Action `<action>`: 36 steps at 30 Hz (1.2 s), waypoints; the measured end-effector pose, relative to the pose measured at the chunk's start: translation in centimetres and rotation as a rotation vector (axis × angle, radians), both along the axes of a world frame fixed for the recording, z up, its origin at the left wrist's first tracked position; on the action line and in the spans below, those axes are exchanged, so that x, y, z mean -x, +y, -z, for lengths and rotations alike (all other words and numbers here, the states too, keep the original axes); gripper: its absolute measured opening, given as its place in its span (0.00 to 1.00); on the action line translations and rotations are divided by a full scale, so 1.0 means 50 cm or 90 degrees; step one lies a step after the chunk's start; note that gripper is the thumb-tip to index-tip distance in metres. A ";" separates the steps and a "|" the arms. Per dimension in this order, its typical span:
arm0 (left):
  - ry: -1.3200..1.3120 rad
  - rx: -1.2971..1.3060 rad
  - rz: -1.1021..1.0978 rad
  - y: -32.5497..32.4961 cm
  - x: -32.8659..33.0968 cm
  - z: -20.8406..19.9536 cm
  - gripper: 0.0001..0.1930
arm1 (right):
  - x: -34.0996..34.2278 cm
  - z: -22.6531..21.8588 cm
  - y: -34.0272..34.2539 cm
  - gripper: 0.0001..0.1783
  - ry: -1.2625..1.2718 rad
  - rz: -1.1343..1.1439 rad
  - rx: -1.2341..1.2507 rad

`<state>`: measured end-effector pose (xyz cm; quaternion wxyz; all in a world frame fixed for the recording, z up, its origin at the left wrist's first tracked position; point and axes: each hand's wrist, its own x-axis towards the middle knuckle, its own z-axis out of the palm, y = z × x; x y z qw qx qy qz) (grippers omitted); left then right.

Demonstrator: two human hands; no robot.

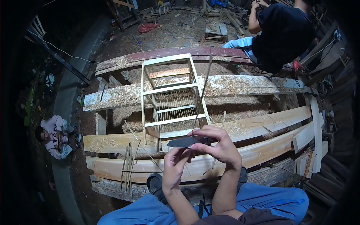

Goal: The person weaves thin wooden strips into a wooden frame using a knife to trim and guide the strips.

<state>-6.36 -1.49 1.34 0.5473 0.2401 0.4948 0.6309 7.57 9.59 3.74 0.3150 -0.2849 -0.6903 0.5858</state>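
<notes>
My right hand is closed around a knife, its dark, broad blade pointing to the left and its handle mostly hidden by my fingers. Just below the blade, my left hand pinches the lower end of a long thin stick. This stick rises away from me past the blade, and my fingers hide where the two meet. Beyond my hands, a pale wooden frame with rows of thin bars, like a cage, stands across the planks. Several loose thin sticks lie on the planks left of my hands.
Long planks run crosswise before me, strewn with wood shavings and with gaps between them. At the far right, a person in dark clothes sits on a reddish plank. Another person sits at the left. Scrap wood is piled at right.
</notes>
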 end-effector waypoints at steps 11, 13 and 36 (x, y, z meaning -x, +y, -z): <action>0.016 0.011 -0.076 0.019 -0.037 -0.022 0.10 | -0.024 -0.006 -0.005 0.22 -0.057 0.045 -0.038; 0.042 0.030 -0.071 0.017 -0.038 -0.021 0.13 | -0.027 -0.018 -0.004 0.23 -0.072 0.043 -0.001; 0.075 0.041 0.013 0.001 -0.027 -0.038 0.08 | -0.024 -0.025 -0.017 0.21 0.116 -0.047 0.284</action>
